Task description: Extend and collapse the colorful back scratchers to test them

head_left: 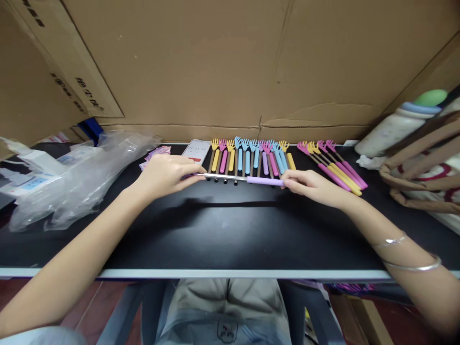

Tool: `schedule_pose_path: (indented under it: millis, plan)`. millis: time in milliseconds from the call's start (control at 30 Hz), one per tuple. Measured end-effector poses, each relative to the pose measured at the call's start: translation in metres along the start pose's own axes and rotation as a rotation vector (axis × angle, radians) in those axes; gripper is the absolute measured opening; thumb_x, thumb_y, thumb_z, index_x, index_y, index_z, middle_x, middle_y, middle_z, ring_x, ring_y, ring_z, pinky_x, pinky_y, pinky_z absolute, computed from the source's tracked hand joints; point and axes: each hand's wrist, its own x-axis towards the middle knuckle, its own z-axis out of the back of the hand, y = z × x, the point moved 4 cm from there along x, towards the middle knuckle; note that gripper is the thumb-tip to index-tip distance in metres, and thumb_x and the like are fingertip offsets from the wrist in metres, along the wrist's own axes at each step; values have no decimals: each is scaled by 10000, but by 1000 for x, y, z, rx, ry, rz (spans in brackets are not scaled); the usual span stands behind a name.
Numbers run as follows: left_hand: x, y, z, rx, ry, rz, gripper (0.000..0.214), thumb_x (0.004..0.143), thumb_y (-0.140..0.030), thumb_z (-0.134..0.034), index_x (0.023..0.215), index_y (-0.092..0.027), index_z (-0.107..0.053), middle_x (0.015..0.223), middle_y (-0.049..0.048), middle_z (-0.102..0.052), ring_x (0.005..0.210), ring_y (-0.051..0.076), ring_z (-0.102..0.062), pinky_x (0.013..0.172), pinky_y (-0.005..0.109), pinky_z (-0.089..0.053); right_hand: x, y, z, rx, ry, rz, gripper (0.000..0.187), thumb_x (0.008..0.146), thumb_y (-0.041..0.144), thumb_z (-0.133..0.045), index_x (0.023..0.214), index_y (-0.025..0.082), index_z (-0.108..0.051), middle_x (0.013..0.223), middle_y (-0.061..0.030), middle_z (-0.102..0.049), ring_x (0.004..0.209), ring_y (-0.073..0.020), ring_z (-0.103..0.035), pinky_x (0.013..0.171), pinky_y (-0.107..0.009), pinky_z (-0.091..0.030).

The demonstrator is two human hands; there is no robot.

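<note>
I hold a telescopic back scratcher (pixel 247 179) with a purple grip and a metal rod level above the black table (pixel 223 225). My left hand (pixel 167 173) is closed on the rod's claw end. My right hand (pixel 311 184) pinches the purple grip end. Just behind it lies a row of several back scratchers (pixel 247 158) with yellow, pink, blue and purple handles, claws pointing away. A second small group of pink and yellow scratchers (pixel 334 167) lies angled to the right.
Crumpled clear plastic bags (pixel 75 184) and white boxes (pixel 36 167) fill the left. A phone (pixel 196 149) and pink packets (pixel 156 153) lie behind my left hand. A woven bag (pixel 424 177) and bottle (pixel 398 127) stand right. Cardboard (pixel 230 62) walls the back.
</note>
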Motion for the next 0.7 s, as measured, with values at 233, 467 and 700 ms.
schedule_pose_path:
  millis: [233,467,700]
  plan:
    - [-2,7,-5,-2,28,27,332,948,-421,-447,862,-245,-715,775,-18,-729,707,132,-679,540,235,-364,-2,-1,4,-12,-15,36,394,916,533,-392,864,177,-553,601,26,-483,548,-110,-431,565,-247,-331]
    - [-2,-1,-5,-13,-90,-8,303,938,-375,-493,833,-223,-733,730,-11,-723,668,121,-672,513,227,-364,0,-8,-5,92,14,20,453,930,571,-332,756,185,-493,535,42,-422,499,-99,-389,537,-253,-317]
    - [-3,-5,-6,-36,-144,19,251,916,-355,-537,841,-226,-739,722,-12,-720,653,116,-661,513,227,-370,0,-12,-3,292,-14,9,501,914,630,-317,674,204,-425,502,43,-357,474,-98,-326,516,-276,-291]
